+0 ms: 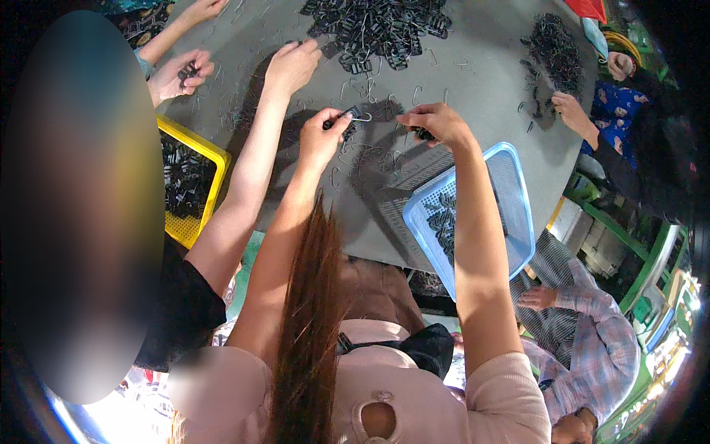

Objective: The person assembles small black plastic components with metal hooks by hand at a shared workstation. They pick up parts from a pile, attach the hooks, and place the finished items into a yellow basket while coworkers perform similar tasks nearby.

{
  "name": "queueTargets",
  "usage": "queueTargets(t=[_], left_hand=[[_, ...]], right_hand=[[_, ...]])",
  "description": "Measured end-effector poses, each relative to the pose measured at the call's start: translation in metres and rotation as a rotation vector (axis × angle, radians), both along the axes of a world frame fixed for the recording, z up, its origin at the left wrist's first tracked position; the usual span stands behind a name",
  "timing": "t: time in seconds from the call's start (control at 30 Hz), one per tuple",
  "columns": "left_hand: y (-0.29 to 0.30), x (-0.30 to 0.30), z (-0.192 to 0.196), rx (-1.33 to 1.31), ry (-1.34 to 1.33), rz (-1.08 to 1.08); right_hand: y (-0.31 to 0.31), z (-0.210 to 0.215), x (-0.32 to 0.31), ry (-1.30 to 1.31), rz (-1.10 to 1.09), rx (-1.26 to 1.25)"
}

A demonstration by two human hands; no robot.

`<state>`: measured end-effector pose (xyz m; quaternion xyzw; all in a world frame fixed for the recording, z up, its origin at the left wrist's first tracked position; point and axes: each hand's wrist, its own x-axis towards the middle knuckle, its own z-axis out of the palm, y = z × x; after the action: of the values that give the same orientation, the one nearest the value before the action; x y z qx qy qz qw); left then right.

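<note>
My left hand (320, 142) pinches a small black plastic clip (340, 119), from which a bent metal wire hook (362, 117) sticks out toward the right. To its right, my right hand (441, 123) is closed, palm down, just above the table. Small black clips (424, 134) show under its curled fingers; how many it holds is hidden. Loose wire hooks (418, 95) lie scattered on the grey table (473, 66) around both hands. Beyond them is a big heap of black clips (377, 29).
Under my right forearm sits a blue plastic basket (526, 214) with black pieces inside. A yellow basket (218, 159) of black parts stands at the left. Co-workers' hands (294, 66) reach in from the left and the right (575, 117), beside a second dark pile (555, 52).
</note>
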<state>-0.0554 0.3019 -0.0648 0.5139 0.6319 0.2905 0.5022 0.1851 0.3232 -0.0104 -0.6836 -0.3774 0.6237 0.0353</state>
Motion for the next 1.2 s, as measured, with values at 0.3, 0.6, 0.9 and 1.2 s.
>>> queueTargets(t=[0.3,0.6,0.9,1.2], left_hand=[[-0.002,-0.008,0.052,-0.450,-0.785,0.081],[-0.009,0.055,0.078,0.735,-0.043,0.055],[-0.035,0.055,0.082,0.852,0.083,-0.057],[-0.042,-0.014,0.137,1.014,0.025,0.205]], right_hand=[[-0.047,0.012,-0.014,1.180,-0.506,0.250],[-0.047,-0.001,-0.090,1.147,-1.058,0.270],[-0.052,-0.006,-0.116,1.178,-1.215,0.352],[-0.041,0.025,-0.191,1.115,-0.955,0.356]])
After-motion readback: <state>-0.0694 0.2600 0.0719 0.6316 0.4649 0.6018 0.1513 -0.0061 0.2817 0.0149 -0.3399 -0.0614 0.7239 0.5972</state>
